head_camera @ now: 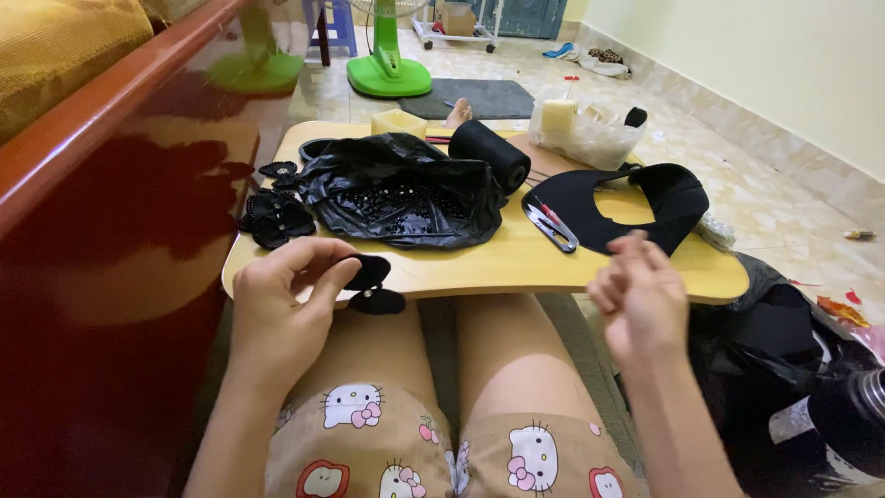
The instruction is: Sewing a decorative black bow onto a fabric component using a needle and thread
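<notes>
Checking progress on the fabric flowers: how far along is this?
Done: finished black flowers lie at the lap table's left end. In hand: the left hand holds black petals; the right hand is raised, fingers pinched. Left: beads in the black bag.

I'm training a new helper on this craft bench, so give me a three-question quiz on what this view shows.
1. True or false: the left hand holds black fabric petals.
2. What lies nearest the thread snips: A) the green fan base, B) the black visor piece, C) the black thread roll?
3. What fills the open black plastic bag on the lap table?

Key: 1 true; 2 B; 3 small black beads. The right hand is loosely curled; whether it pinches anything cannot be told.
</notes>
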